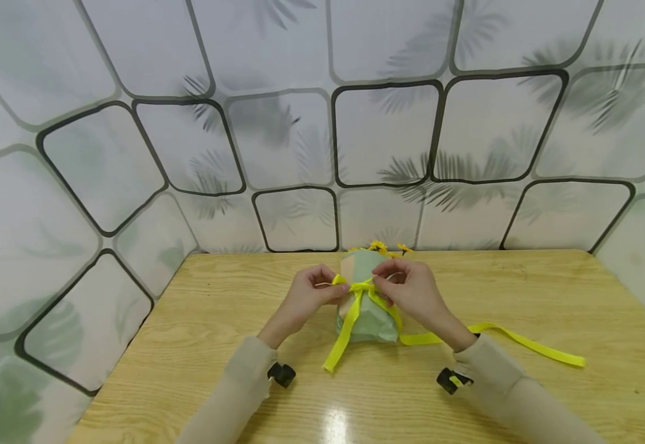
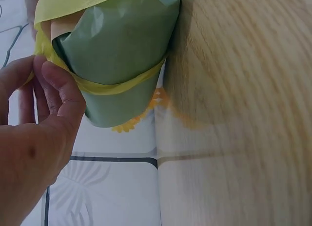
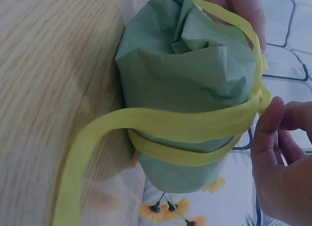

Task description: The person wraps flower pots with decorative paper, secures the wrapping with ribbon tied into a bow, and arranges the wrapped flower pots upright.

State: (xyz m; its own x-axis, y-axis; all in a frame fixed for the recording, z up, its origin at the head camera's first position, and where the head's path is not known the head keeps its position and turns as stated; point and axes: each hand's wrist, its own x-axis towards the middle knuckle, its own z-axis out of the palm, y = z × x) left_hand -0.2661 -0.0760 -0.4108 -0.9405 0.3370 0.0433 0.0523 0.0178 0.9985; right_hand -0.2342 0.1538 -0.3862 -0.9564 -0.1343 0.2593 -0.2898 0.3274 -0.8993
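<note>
A small bouquet wrapped in green paper (image 1: pixel 377 324) lies on the table, its orange-yellow flowers (image 3: pixel 152 211) showing at the far end. Yellow ribbon (image 1: pixel 349 333) circles the wrap and is knotted in front, with one tail hanging left and a long tail running right. My left hand (image 1: pixel 314 288) pinches the ribbon at the left of the knot between thumb and fingers. On the other side, my right hand (image 1: pixel 411 288) pinches the ribbon right of the knot. In the right wrist view, the ribbon passes around the paper's side in two bands.
The wooden table (image 1: pixel 234 296) reaches back to a wall covering (image 1: pixel 295 142) printed with dark frames and leaf shapes. The ribbon's long tail (image 1: pixel 544 351) stretches over the table under my right wrist. Black wrist devices (image 1: pixel 282 374) sit at both cuffs.
</note>
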